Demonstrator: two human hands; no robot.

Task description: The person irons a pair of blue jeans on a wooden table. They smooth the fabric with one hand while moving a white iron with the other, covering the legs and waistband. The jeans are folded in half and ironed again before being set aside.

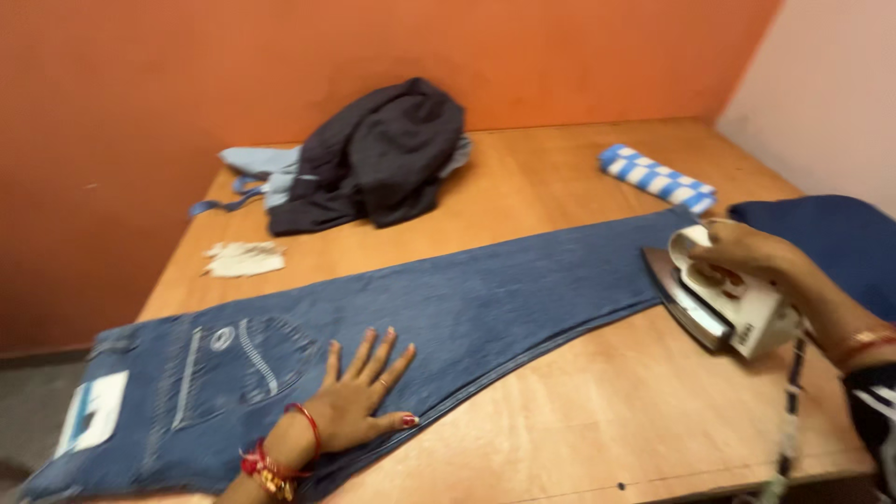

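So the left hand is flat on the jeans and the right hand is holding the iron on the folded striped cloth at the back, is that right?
Not quite. In the head view the left hand does lie flat on the jeans, but the right hand holds the iron at the leg end of the jeans. The folded striped cloth lies apart, farther back on the table.

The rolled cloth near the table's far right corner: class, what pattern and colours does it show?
The rolled cloth has blue and white stripes, seen in the head view.

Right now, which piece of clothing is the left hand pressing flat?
The blue jeans, spread across the table under the left hand; the dark garment lies heaped, untouched.
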